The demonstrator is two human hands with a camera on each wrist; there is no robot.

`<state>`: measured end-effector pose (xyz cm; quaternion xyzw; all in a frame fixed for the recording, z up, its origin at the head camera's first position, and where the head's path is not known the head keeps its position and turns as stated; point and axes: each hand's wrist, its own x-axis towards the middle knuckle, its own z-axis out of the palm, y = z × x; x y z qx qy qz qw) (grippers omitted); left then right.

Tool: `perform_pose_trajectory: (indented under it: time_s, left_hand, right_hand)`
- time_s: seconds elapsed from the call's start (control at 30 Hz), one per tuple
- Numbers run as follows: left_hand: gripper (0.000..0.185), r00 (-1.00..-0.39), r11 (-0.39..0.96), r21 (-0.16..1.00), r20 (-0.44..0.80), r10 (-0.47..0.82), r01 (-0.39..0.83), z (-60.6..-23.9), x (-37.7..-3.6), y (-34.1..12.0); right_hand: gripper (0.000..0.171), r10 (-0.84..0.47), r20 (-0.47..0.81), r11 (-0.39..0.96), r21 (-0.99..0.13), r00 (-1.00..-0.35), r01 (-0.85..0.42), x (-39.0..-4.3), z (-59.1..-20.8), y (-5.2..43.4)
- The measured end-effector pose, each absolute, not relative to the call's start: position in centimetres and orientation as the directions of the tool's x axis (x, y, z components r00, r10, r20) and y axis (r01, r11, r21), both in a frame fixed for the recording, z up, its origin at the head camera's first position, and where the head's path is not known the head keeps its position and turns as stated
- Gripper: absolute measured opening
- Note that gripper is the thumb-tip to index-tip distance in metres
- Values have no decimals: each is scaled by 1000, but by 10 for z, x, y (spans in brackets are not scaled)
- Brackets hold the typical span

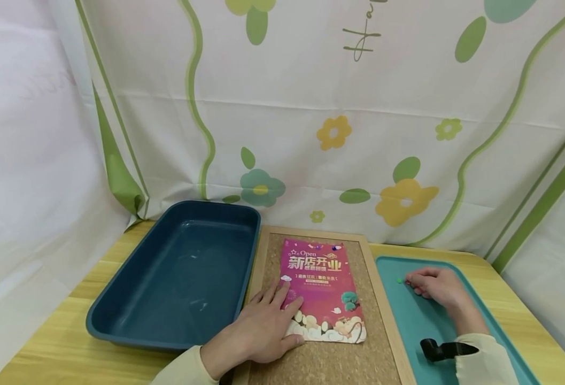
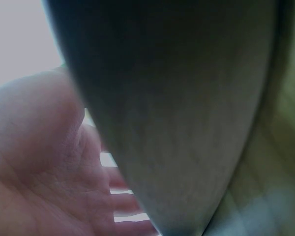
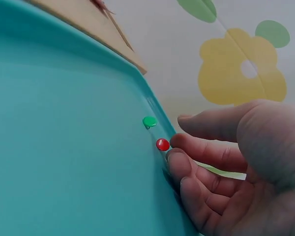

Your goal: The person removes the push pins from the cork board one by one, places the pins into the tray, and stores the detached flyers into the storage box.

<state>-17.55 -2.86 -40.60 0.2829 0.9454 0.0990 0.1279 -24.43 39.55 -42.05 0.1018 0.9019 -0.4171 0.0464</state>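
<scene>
My left hand (image 1: 266, 326) lies with spread fingers on the lower left of a pink and purple flyer (image 1: 320, 299), which rests on a wood-framed cork board (image 1: 330, 369). In the left wrist view, a blurred dark surface hides part of the left hand (image 2: 44, 162). My right hand (image 1: 438, 289) is low over the turquoise tray (image 1: 404, 315). A red thumbtack (image 3: 162, 144) is right at its index and middle fingertips, while the thumb stays apart from them. Beside it lies a green thumbtack (image 3: 149, 122), just beyond the fingers.
To the left of the board stands a deep dark blue tray (image 1: 181, 283). All three sit on a wooden table (image 1: 518, 297). A white cloth with flowers (image 1: 282, 149) hangs behind the table. A black wrist strap piece (image 1: 443, 350) sticks out over the turquoise tray.
</scene>
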Motion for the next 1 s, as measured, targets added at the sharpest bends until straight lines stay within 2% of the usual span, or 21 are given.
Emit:
perform_pose_trajectory:
  time_s: [0.37, 0.7, 1.0]
  left_hand:
    - [75, -803, 814, 258, -179, 569, 520, -406, -175, -29]
    - [76, -803, 816, 248, -177, 569, 523, -406, -175, -30]
    - [74, -802, 816, 253, -183, 568, 520, -407, -176, -29]
  right_hand:
    - [45, 133, -179, 618, -754, -975, 223, -245, -413, 394]
    - [55, 73, -122, 659, -739, -990, 139, -245, -398, 376]
    - [51, 33, -50, 657, -751, -998, 59, -245, -389, 351]
